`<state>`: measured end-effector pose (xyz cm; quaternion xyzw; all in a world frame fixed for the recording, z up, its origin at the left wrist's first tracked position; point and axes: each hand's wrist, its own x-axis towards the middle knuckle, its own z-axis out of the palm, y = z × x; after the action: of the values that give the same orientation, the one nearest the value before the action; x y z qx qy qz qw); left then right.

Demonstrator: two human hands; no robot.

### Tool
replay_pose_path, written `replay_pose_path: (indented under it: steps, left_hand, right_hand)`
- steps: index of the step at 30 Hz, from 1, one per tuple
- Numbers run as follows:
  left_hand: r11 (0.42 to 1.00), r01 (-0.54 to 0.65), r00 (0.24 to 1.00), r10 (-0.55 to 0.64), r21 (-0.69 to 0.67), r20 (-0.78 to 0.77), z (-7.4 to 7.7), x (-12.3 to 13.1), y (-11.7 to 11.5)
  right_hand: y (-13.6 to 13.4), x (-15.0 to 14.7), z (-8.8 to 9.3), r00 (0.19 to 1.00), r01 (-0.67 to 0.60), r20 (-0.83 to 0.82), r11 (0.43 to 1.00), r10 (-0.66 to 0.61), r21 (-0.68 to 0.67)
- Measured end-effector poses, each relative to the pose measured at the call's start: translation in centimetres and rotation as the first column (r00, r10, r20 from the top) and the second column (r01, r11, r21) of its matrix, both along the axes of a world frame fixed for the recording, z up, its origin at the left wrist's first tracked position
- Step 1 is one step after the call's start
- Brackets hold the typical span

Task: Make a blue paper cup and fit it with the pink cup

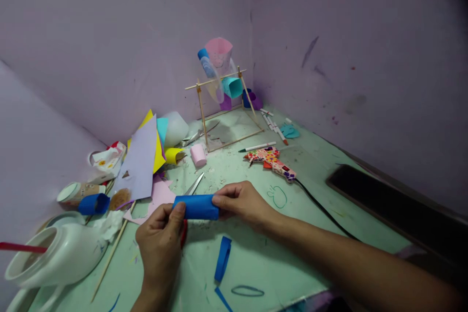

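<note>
A blue paper tube (199, 207) is held level above the table between my two hands. My left hand (164, 226) pinches its left end, thumb in front. At the right end, the thumb and fingers of my right hand (237, 200) are closed on the paper. Behind and under the tube lies a pair of scissors (195, 183); one blade and a bit of red handle show, the rest is hidden. Blue paper strips (223, 259) lie on the table in front of me. A patterned glue gun (270, 158) rests beyond my right hand.
A stick frame (203, 112) bearing paper cups stands at the back corner. Colored paper sheets (137, 156) lean at left, near a white pitcher (69, 253). Markers (270, 124) and a small pink roll (198, 155) lie farther back. A dark phone (383, 200) is at right.
</note>
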<state>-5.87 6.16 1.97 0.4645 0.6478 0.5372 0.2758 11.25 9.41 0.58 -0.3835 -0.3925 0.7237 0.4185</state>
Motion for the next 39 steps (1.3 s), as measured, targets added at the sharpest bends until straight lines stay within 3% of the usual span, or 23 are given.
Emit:
replay_pose_path:
  steps: [4, 6, 8, 10, 12, 14, 16, 18, 20, 22, 24, 27, 29, 30, 31, 32, 35, 39]
  left_hand:
    - [0.997, 0.066, 0.983, -0.058, -0.042, 0.175, 0.3, 0.3, -0.1]
    - [0.998, 0.055, 0.997, -0.055, 0.004, 0.046, 0.6, 0.3, -0.2]
    - [0.994, 0.069, 0.979, -0.052, 0.08, -0.196, 0.9, 0.5, -0.4]
    - [0.981, 0.139, 0.913, -0.073, 0.138, -0.401, 1.1, 0.8, -0.7]
    - [0.948, 0.265, 0.832, -0.133, 0.175, -0.538, 1.3, 1.2, -0.9]
    - [0.906, 0.368, 0.789, -0.186, 0.208, -0.585, 1.4, 1.6, -1.2]
    - [0.898, 0.35, 0.846, -0.181, 0.266, -0.502, 1.5, 2.0, -1.2]
    - [0.942, 0.223, 0.936, -0.134, 0.252, -0.326, 1.8, 2.1, -0.9]
    - [0.978, 0.186, 0.97, -0.168, 0.092, -0.177, 2.2, 2.0, -0.3]
    - [0.95, 0.301, 0.951, -0.305, -0.077, -0.046, 2.6, 1.8, 0.5]
    - [0.908, 0.403, 0.915, -0.396, -0.115, 0.077, 2.8, 1.5, 1.2]
    - [0.939, 0.33, 0.934, -0.31, -0.094, 0.179, 2.3, 0.7, 2.0]
    - [0.963, 0.252, 0.944, -0.224, -0.092, 0.242, 1.6, -0.1, 2.4]
    - [0.97, 0.227, 0.94, -0.194, -0.088, 0.28, 1.1, -0.5, 2.5]
    - [0.975, 0.207, 0.933, -0.171, -0.082, 0.318, 0.7, -0.9, 2.7]
    - [0.979, 0.191, 0.925, -0.153, -0.077, 0.349, 0.3, -1.3, 2.8]
    - [0.983, 0.147, 0.923, -0.098, -0.106, 0.372, -0.1, -2.0, 2.9]
    - [0.977, 0.132, 0.942, -0.071, -0.167, 0.329, 0.4, -2.2, 2.6]
  right_hand:
    - [0.5, 0.2, -0.1, 0.986, 0.13, -0.089, 0.983, -0.142, -0.126]
    - [0.7, 0.6, 0.1, 0.967, 0.224, -0.094, 0.967, -0.237, -0.124]
    - [0.7, 0.9, 0.4, 0.972, 0.235, -0.031, 0.971, -0.233, 0.043]
    - [0.4, 0.9, 0.5, 0.989, 0.103, 0.081, 0.961, -0.127, 0.256]
    - [-0.2, 0.6, 0.5, 0.977, -0.053, 0.208, 0.912, -0.036, 0.408]
    - [-0.6, 0.2, 0.3, 0.963, -0.122, 0.27, 0.857, -0.021, 0.501]
    - [-0.6, -0.2, 0.2, 0.974, -0.079, 0.223, 0.86, -0.041, 0.503]
    - [-0.2, -0.5, 0.2, 0.994, 0.0, 0.102, 0.914, -0.045, 0.405]
    - [0.3, -0.8, 0.5, 1.0, 0.031, -0.005, 0.95, -0.031, 0.312]
    - [0.7, -1.2, 1.0, 0.999, 0.005, -0.051, 0.96, 0.01, 0.28]
    - [1.3, -1.6, 1.5, 0.998, -0.041, -0.029, 0.959, 0.051, 0.28]
    - [3.3, -2.2, 2.3, 0.981, -0.158, 0.163, 0.927, 0.107, 0.34]
    - [5.7, -2.4, 2.8, 0.894, -0.176, 0.449, 0.906, -0.018, 0.386]
    - [7.1, -2.5, 3.0, 0.761, -0.137, 0.624, 0.896, -0.177, 0.421]
    - [8.6, -2.7, 3.1, 0.544, -0.12, 0.778, 0.889, -0.313, 0.441]
    - [9.9, -3.0, 3.0, 0.447, -0.099, 0.823, 0.896, -0.349, 0.433]
    - [13.0, -4.5, 2.5, 0.316, -0.097, 0.874, 0.904, -0.369, 0.417]
    - [14.6, -6.6, 1.7, 0.268, -0.091, 0.879, 0.898, -0.394, 0.43]
